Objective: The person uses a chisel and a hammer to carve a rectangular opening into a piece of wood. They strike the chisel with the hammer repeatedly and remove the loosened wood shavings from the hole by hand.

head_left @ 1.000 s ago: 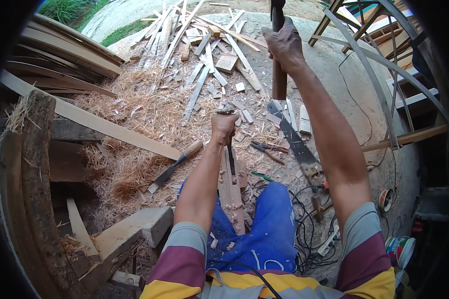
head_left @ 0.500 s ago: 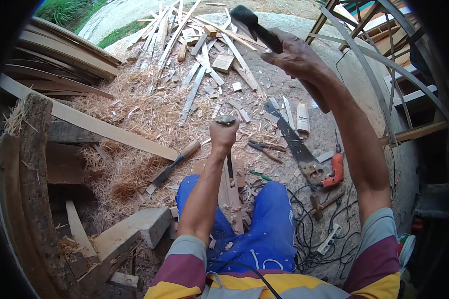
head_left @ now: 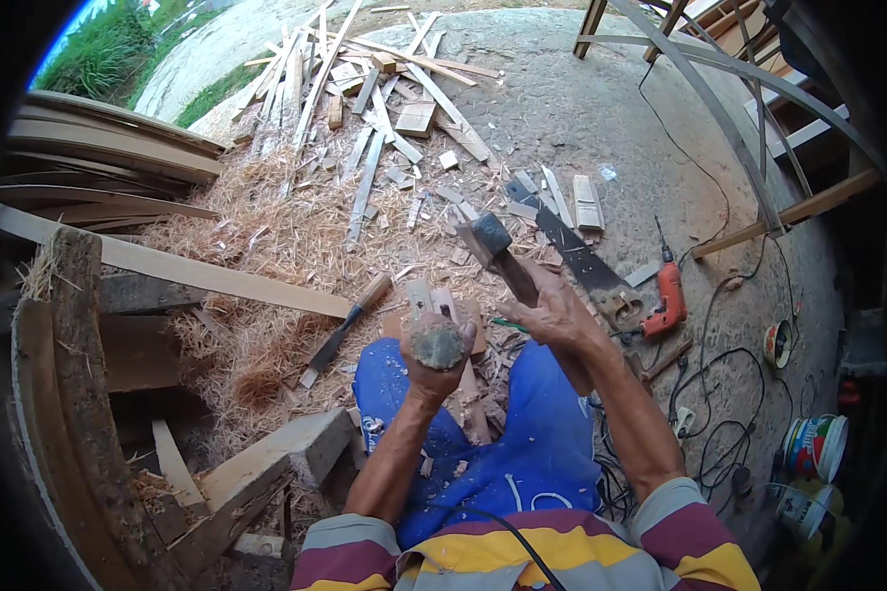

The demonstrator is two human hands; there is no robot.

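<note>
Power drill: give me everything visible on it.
The power drill has an orange-red, plastic-looking body, a black chuck and a thin dark bit. It lies on the ground, bit pointing toward the picture's top, grip angled toward the handsaw. Nothing grips it. Where its cord joins is unclear.

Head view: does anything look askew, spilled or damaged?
Yes: the left hand's tool has a rough, battered-looking end. Cables lie tangled rather than coiled near the drill, and shavings are strewn widely over the ground at left.
</note>
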